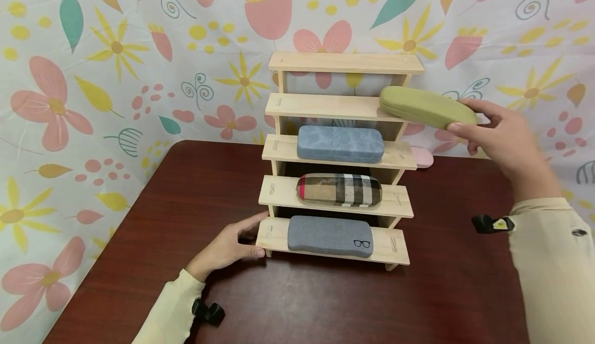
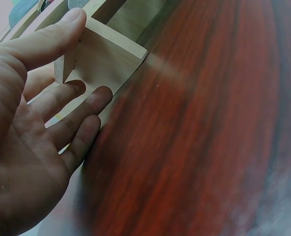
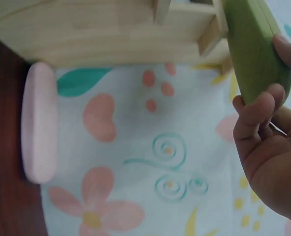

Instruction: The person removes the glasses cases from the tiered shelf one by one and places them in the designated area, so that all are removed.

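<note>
A green glasses case (image 1: 425, 107) is held by its right end in my right hand (image 1: 506, 137), thumb on the near side and fingers behind. Its left end overlaps the second-highest step of a stepped wooden rack (image 1: 325, 105). My left hand (image 1: 232, 246) grips the left end of the rack's bottom step, thumb at the front corner. In the left wrist view the other fingers (image 2: 69, 130) lie along the rack's side. Lower steps carry a blue marbled case (image 1: 340, 143), a plaid case (image 1: 339, 189) and a grey case (image 1: 330, 236) with a glasses print.
A pink case (image 3: 39, 123) lies on the table behind the rack's right side, partly hidden in the head view. The rack stands on a dark red-brown table (image 1: 297, 308). A floral cloth (image 1: 186, 49) hangs close behind it.
</note>
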`<state>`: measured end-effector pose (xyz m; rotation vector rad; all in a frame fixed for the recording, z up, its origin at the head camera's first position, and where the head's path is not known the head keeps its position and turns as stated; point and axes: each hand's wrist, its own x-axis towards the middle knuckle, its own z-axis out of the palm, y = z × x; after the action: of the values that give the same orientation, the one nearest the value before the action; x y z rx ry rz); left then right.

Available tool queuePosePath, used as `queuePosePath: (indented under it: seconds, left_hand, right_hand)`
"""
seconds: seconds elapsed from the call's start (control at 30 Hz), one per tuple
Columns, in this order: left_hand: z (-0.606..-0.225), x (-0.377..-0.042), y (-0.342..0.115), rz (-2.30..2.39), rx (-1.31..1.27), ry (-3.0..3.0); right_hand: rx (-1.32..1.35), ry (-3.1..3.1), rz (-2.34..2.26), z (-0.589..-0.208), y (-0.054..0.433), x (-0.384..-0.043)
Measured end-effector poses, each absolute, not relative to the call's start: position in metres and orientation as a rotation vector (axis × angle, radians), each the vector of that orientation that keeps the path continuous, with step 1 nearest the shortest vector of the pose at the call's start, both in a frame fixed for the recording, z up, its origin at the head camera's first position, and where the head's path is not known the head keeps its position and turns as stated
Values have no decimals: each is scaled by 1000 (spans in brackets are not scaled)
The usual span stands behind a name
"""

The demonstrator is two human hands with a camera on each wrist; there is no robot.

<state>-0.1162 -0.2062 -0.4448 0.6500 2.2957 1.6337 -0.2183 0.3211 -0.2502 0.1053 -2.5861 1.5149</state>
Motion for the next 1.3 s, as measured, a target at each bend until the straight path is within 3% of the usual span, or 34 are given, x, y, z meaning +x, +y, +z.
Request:
queuePosePath:
  seconds: [0.6,1.3]
  left_hand:
    - [-444,-118,-204,1623,644,2304]
    - [-445,-117,-206,1627,627,2302]
  right_hand:
    - [335,-2829,1096,-210,231,-265]
    - [620,-2886,928,-214,185,-288]
